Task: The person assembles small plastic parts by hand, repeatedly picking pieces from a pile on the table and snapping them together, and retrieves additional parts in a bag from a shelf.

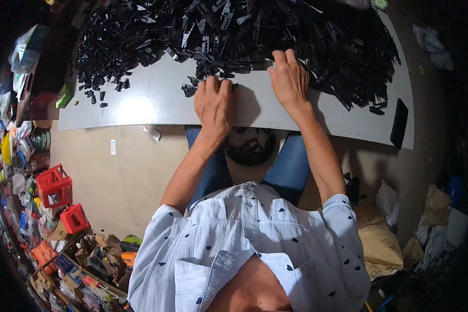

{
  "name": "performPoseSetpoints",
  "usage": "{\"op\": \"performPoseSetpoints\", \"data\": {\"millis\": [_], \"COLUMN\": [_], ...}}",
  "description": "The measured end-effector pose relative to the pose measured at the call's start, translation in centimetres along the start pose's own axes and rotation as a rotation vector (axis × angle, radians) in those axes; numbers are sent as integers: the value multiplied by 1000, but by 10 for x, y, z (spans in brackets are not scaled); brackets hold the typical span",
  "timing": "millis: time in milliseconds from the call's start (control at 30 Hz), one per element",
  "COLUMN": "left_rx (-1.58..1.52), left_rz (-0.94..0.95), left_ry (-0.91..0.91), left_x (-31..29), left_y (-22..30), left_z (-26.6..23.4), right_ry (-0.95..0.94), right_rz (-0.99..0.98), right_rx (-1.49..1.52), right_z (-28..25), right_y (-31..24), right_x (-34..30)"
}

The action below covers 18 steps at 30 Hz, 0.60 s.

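Note:
A big pile of black plastic pieces (pixel 229 31), some flat and long, others small and angular, covers the far part of a white table (pixel 156 96). My left hand (pixel 215 103) is closed, its knuckles up, beside a small cluster of black pieces (pixel 190 88) at the pile's near edge. Its fingertips are hidden, with a bit of black showing by them. To the right, my right hand (pixel 290 78) reaches the pile's near edge. Its thumb and forefinger are apart, the other fingers bent over the pieces.
A dark round container (pixel 251 148) with black pieces stands below the table edge, between my knees. At the table's right end lies a flat black object (pixel 399 124). Red plastic stools (pixel 53 186) and crowded clutter are at the left; a brown sack (pixel 377 242) is at the right.

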<state>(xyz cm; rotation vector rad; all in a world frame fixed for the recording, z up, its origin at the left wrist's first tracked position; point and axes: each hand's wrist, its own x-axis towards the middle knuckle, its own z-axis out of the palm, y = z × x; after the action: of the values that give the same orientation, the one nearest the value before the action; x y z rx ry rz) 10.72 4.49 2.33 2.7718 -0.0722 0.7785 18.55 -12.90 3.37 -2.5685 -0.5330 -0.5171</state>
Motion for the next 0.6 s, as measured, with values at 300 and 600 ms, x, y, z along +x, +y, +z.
{"op": "performPoseSetpoints", "data": {"millis": [300, 600], "left_rx": [-339, -490], "left_rz": [193, 121], "left_ry": [-124, -87], "left_x": [-14, -10], "left_y": [9, 5], "left_z": [-6, 1], "right_ry": [59, -161], "right_rz": [17, 502], "right_rx": [103, 1345], "right_z": [-19, -43], "right_y": [8, 15], "right_x": [-11, -22]}}
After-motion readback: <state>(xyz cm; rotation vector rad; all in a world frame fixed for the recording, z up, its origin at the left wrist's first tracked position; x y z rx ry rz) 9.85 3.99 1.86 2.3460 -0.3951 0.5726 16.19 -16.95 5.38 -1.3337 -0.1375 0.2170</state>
